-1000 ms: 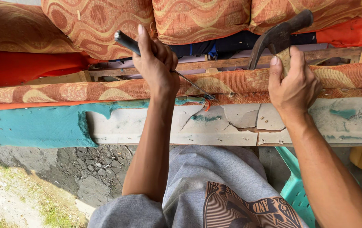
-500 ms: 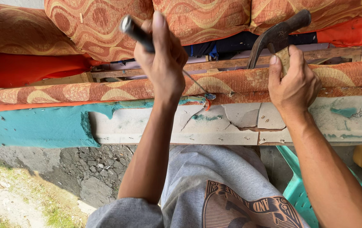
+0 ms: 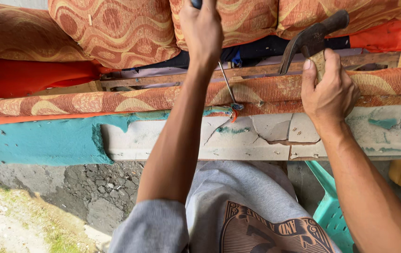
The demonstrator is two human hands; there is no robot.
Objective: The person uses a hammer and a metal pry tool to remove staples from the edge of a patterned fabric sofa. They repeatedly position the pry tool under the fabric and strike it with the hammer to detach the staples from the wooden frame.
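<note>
No packages, labels, signs or screens anywhere here, only a printed emblem (image 3: 275,232), dark brown and tan, on the person's grey shirt.

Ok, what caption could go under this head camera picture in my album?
Left hand levers a screwdriver under patterned sofa fabric while the right hand holds a hammer against the frame.
</note>
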